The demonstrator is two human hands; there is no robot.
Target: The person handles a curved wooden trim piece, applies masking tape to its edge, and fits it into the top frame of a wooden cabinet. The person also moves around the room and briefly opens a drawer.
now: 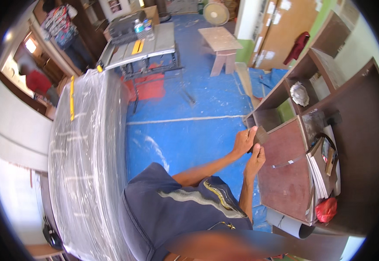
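Both hands are closed on a small brown block point(261, 135), flat-faced and squarish, perhaps wood. My left hand point(243, 142) grips its left side from above, the thumb lying along the edge. Just below, my right hand point(255, 160) pinches its lower edge. The fingers cover part of the block, so its full shape is hidden. Right beside the hands is the reddish-brown top point(280, 152) of a low cabinet with a short light strip point(285, 163) on it. Whether the block touches the cabinet I cannot tell.
To the left stands a long plastic-wrapped piece point(89, 161) with a yellow level point(72, 98). A table saw point(150, 48), a wooden bench point(220, 41) and a fan point(216, 14) stand ahead. Dark shelving point(324, 69) and papers point(320, 169) are at right. Two people are at far left.
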